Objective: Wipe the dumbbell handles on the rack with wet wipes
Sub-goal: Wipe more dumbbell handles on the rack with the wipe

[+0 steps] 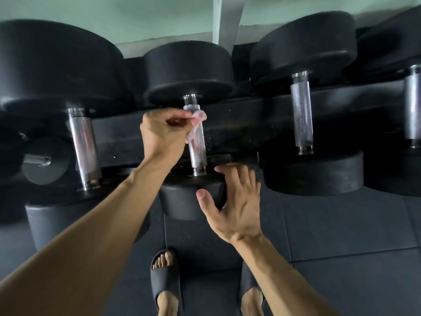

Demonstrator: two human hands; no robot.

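The left hand (163, 133) pinches a wet wipe (196, 124) against the middle dumbbell's knurled handle (198, 149); the right hand (234, 201), fingers spread, grasps nothing, touching its near head (182, 199)

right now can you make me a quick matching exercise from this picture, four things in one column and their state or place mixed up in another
Things
1. left hand
2. right hand
3. wet wipe
4. slide sandal

States or places
A. fingers spread on the near black dumbbell head
B. draped against the knurled handle
C. on the dark floor mat
D. pinching something pink

Pairs: 1-D, 2-A, 3-B, 4-C
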